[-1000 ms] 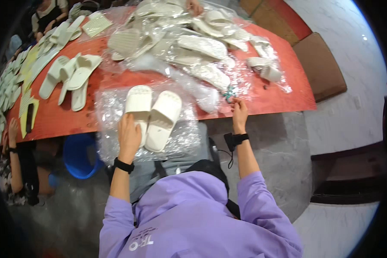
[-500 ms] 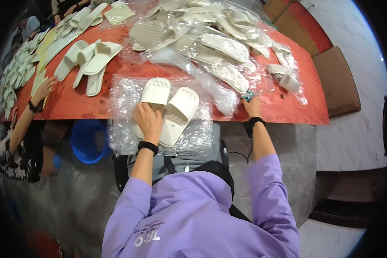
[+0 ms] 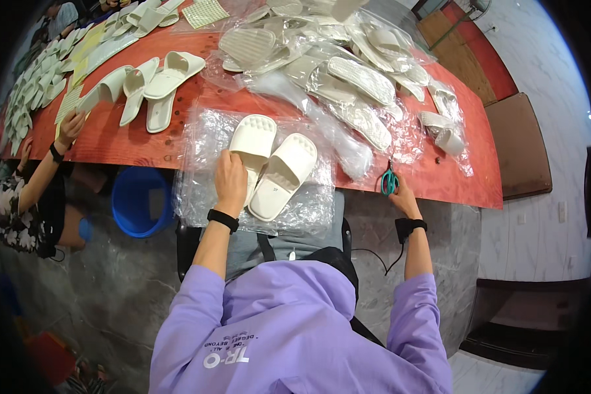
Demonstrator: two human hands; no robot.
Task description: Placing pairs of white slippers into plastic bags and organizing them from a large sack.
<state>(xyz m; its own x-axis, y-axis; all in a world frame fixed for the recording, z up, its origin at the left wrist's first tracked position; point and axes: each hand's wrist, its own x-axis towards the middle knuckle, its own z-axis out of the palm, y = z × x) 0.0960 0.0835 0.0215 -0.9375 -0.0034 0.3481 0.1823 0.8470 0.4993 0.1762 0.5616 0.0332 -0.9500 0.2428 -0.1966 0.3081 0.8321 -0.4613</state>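
A pair of cream slippers lies side by side on a stack of clear plastic bags (image 3: 200,190) at the table's front edge. My left hand (image 3: 230,185) is closed on the left slipper (image 3: 253,136), its fingers at the strap's opening and partly hidden. Just to its right, untouched, is the other slipper (image 3: 284,172). At the front edge of the table, further right, my right hand (image 3: 406,198) grips teal-handled scissors (image 3: 389,180) by the handles; the tips point away from me.
Bagged slippers (image 3: 354,79) pile up at the far middle of the red table (image 3: 473,167). Loose slippers (image 3: 167,79) lie left, with more rows beyond. Near the left edge, a co-worker's hand (image 3: 72,127) is raised. A blue bucket (image 3: 141,202) stands below the edge.
My right hand has drawn the scissors back toward me and a little right, to the table's front edge. The left hand stays on the left slipper. The view has shifted slightly.
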